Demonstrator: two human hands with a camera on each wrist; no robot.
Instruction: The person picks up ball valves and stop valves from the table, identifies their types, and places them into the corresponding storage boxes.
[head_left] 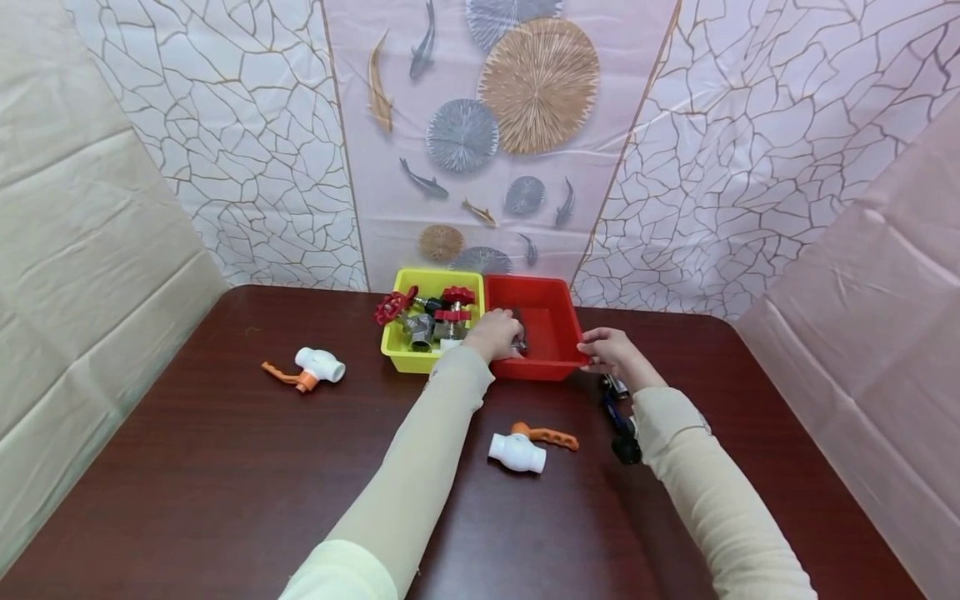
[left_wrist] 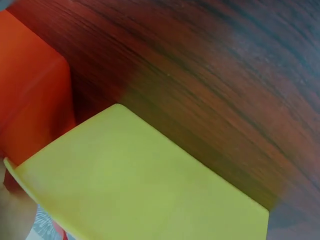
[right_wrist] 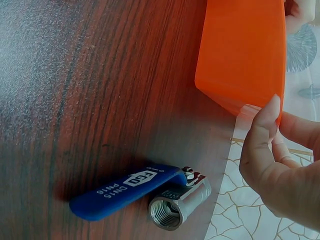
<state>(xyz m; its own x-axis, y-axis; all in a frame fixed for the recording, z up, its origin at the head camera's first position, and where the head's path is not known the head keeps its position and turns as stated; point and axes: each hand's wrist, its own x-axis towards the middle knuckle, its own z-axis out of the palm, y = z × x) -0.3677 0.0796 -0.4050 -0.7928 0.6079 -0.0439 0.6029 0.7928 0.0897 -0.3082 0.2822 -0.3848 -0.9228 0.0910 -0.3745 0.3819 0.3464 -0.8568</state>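
My left hand reaches over the front wall of the red bin, its fingers curled down around a grey metal piece that they mostly hide. In the left wrist view, only a bit of that hand shows, past the yellow bin's wall. My right hand pinches the red bin's right front corner between thumb and fingers, clearly seen in the right wrist view. Below that hand lies a metal ball valve with a blue lever, marked FGO, DN15 and PN16.
The yellow bin, left of the red one, holds several metal valves with red handwheels. White valves with orange levers lie on the brown table at left and front centre. Something black lies near my right forearm.
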